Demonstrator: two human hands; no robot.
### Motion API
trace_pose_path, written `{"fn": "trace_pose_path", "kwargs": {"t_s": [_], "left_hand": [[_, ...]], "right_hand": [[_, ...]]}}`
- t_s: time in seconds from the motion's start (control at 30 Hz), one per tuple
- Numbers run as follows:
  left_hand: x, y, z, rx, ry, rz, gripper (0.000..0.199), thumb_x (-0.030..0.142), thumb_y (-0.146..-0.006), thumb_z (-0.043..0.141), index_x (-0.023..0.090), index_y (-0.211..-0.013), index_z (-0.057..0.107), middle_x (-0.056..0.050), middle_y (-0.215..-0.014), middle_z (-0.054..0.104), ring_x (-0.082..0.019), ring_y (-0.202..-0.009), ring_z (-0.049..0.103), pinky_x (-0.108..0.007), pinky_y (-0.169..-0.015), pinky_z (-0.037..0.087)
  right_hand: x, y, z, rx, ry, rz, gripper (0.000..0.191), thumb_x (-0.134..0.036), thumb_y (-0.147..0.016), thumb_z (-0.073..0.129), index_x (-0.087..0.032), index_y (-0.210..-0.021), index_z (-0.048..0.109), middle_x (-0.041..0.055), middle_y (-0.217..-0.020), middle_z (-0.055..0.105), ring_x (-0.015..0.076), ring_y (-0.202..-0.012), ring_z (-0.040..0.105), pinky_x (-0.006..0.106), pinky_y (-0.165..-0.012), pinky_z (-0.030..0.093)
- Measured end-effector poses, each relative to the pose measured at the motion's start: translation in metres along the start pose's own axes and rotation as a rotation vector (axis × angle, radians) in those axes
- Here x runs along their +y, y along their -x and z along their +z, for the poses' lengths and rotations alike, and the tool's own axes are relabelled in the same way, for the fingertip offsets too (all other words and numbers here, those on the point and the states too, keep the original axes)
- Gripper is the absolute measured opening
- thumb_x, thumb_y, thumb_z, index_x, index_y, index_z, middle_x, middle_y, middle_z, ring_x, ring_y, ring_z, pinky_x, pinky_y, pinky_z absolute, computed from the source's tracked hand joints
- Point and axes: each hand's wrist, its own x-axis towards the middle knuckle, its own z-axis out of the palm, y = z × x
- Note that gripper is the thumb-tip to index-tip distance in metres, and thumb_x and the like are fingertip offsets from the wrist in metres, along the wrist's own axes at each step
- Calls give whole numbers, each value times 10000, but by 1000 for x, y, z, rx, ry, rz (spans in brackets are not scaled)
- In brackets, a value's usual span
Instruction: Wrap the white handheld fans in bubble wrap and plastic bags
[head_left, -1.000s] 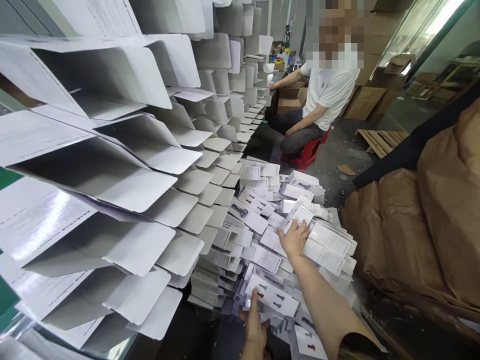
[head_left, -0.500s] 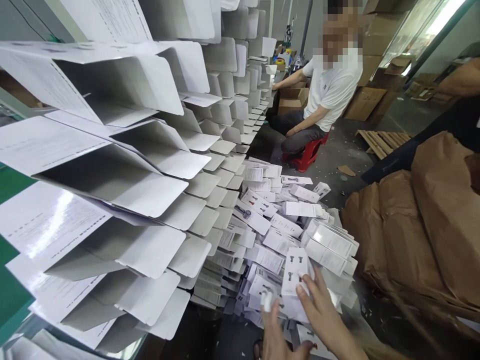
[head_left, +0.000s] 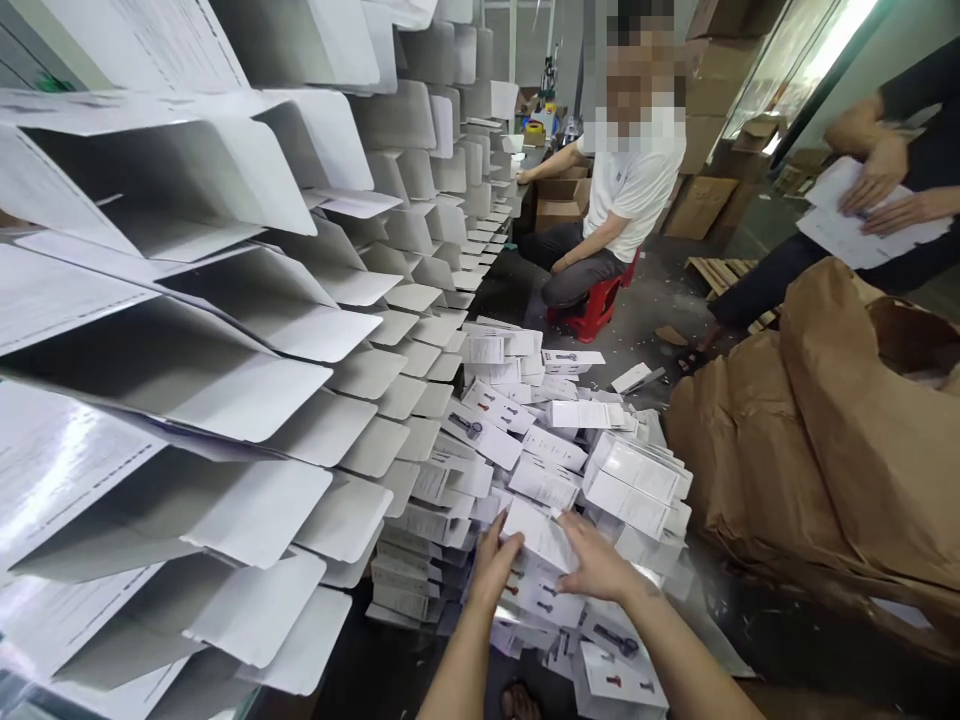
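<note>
My left hand (head_left: 493,568) and my right hand (head_left: 596,560) grip opposite sides of a white carton (head_left: 538,534), thumbs toward its near edge. Its plain white face is turned up, tilted over the pile. Beneath and around it lies a heap of white printed cartons (head_left: 553,482), many with small pictures of a handheld fan. Just below my hands, another carton (head_left: 611,670) shows red and dark fan pictures. The fingertips of both hands are partly hidden behind the carton.
Stacked open-ended white cartons (head_left: 255,400) rise on the left. Brown paper sacks (head_left: 757,450) stand at the right. A person in a white shirt (head_left: 637,180) sits on a red stool (head_left: 596,308). Another person's hands (head_left: 885,190) hold white sheets. A wooden pallet (head_left: 720,275) lies behind.
My hands, earlier apart over the heap with a carton at the right fingers, have closed on a carton from both sides. At the right, the other person's hands and white sheets have come into view.
</note>
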Motion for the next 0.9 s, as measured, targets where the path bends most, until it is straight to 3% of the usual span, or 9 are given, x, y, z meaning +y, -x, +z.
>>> {"fn": "trace_pose_path", "kwargs": {"t_s": [0.1,0.23,0.33,0.43,0.47,0.53,0.63,0.77,0.9], "left_hand": [[-6,1,-1,238,-333,178,544,312,-797,504,122,-1306,532,-174,-1162,471,-331,-1217,346,-464,-1052,271],[-30,16,18,481,-603,517,481,359,-885,390,142,-1278,561,-174,-1103,514,-322,-1139,405,-486,-994,326],[-52,20,30,339,-810,692,442,376,-873,445,301,-1298,541,-122,-1296,473,-354,-1218,367,-573,-1023,242],[-67,17,33,231,-894,667,502,431,-841,505,321,-1331,501,-128,-1331,471,-382,-1212,398,-642,-1044,124],[-69,17,32,210,-886,642,535,453,-838,506,307,-1351,478,-140,-1343,464,-387,-1222,398,-646,-1055,93],[-73,20,30,122,-819,619,608,474,-822,523,296,-1393,413,-149,-1392,418,-400,-1288,341,-640,-1075,11],[-79,28,30,-258,-621,691,729,450,-699,674,405,-1371,393,-80,-1460,330,-425,-1344,241,-627,-1060,-124],[-93,24,34,-747,-534,849,646,310,-746,622,534,-1308,395,-13,-1363,463,-396,-1329,279,-613,-1065,-123],[-100,11,36,-728,-631,846,571,233,-867,412,493,-1370,334,-25,-1327,504,-294,-1370,220,-521,-1116,-120]], "right_hand": [[-2,-11,21,56,-5,-14,772,-339,-726,582,-150,-1434,341,93,-1454,331,243,-1318,329,375,-1100,273],[-7,-20,41,184,40,-25,719,-307,-730,565,-166,-1411,380,95,-1454,325,283,-1314,307,450,-1084,266],[1,-22,33,104,22,-82,704,-345,-672,641,-189,-1340,483,95,-1453,334,279,-1317,335,403,-1084,305],[23,-16,-7,315,-1,-22,410,-359,-853,441,-186,-1189,600,86,-1413,389,208,-1310,362,344,-1110,282],[33,-14,-25,422,8,54,485,-337,-916,297,-130,-1308,493,137,-1434,335,222,-1343,300,409,-1128,231],[55,-13,-59,676,152,260,588,-328,-864,426,-84,-1394,353,158,-1511,119,296,-1400,115,496,-1134,146],[82,-18,-87,620,372,383,898,-435,-657,715,-121,-1408,335,178,-1512,-114,409,-1384,-81,629,-1068,92],[95,-32,-68,456,586,205,902,-507,-523,796,-290,-1337,473,144,-1517,-137,451,-1342,-202,645,-1018,-101],[90,-38,-43,494,589,201,852,-441,-524,786,-315,-1314,494,189,-1508,-96,472,-1356,-108,615,-1027,-103]]}}
